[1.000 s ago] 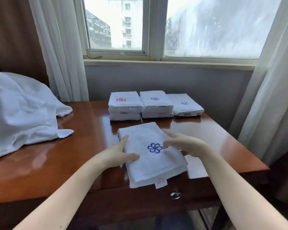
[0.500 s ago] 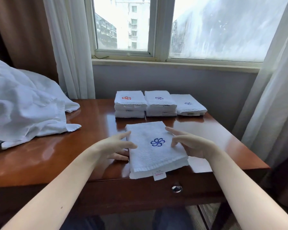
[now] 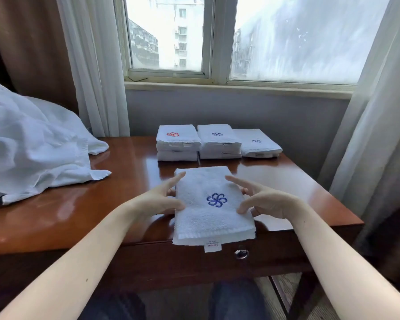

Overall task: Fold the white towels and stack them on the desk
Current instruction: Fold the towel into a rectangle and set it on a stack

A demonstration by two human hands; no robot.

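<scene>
A folded white towel [image 3: 211, 215] with a blue flower logo lies at the front middle of the wooden desk [image 3: 67, 211], its tagged near edge hanging just over the desk front. My left hand [image 3: 158, 199] grips its left side, thumb on top and fingers tucked under the edge. My right hand [image 3: 261, 199] grips the right side the same way. At the back stand a two-towel stack with a red logo [image 3: 177, 142], a stack with a blue logo [image 3: 218, 140] and a lower folded towel [image 3: 256, 143].
A heap of unfolded white linen [image 3: 32, 146] covers the desk's left part. White curtains [image 3: 95, 77] hang at both sides of the window. A drawer with a ring pull [image 3: 241, 254] sits below the desk front. The desk's right edge drops off near the right curtain.
Both hands slid off the top of the folded towel to its sides and took hold there. The towel now sits nearer the desk's front edge.
</scene>
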